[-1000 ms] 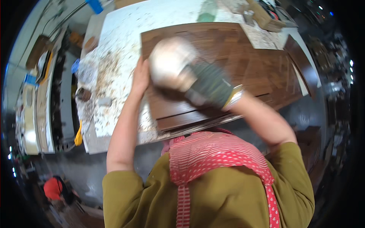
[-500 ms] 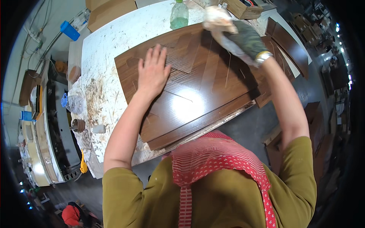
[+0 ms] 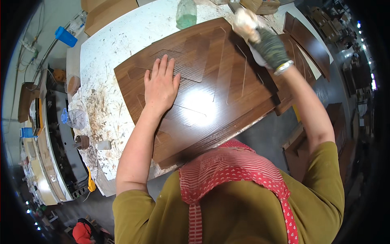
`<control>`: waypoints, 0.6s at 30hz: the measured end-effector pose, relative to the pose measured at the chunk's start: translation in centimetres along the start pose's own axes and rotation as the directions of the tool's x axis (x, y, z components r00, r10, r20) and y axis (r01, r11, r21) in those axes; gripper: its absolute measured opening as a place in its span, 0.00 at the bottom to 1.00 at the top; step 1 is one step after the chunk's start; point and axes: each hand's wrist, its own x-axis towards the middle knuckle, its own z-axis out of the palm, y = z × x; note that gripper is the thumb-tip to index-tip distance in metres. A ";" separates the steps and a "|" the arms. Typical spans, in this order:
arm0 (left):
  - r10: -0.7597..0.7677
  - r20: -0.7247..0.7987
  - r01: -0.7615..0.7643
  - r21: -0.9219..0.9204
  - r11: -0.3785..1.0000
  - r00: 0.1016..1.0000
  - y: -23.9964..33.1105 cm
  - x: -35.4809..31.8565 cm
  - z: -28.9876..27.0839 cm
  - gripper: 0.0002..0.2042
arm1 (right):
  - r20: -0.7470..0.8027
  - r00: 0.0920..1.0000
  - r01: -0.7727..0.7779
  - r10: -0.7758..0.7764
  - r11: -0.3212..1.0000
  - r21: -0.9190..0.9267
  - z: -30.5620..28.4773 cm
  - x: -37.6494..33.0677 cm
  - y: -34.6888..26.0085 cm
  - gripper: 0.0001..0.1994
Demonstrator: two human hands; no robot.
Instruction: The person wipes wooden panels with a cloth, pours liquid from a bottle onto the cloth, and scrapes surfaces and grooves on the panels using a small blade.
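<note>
A white table (image 3: 111, 55), stained brown in places, stretches before you, with the large brown board (image 3: 203, 87) lying at its near edge and a narrower dark plank (image 3: 308, 44) off to the right. Your bare left hand (image 3: 161, 90) rests flat on the board's left half, fingers slightly spread; your gloved right hand (image 3: 269, 46), at the board's far right side, is closed around a bunched white rag (image 3: 245, 23).

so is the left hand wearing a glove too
No, the left hand rests bare on the brown panel; only the right hand wears a dark green glove.
</note>
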 end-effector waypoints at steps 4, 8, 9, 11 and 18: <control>-0.055 0.007 0.054 0.014 0.998 0.998 0.0 -0.3 0.0 0.24 | -0.093 0.923 0.313 -0.373 0.871 -0.378 7.9 -7.6 -3.8 0.26; 0.006 0.028 -0.006 -0.011 1.000 1.000 -0.6 -0.5 0.1 0.25 | 0.415 0.870 0.398 -0.265 0.875 -0.275 3.3 -8.8 -7.3 0.14; 0.024 0.057 -0.023 -0.022 0.999 0.998 -0.8 -0.9 0.1 0.25 | 0.524 0.852 0.164 0.017 0.941 -0.297 1.3 -7.3 -9.4 0.12; 0.074 0.078 -0.070 -0.049 0.996 0.994 0.1 -0.7 0.0 0.25 | 0.284 0.907 0.314 -0.311 0.949 0.035 0.2 -5.8 -4.2 0.10; 0.004 0.022 -0.003 -0.022 1.000 1.000 0.7 -1.1 0.0 0.26 | 0.359 0.869 0.424 -0.339 0.885 -0.191 4.7 -8.8 -6.6 0.15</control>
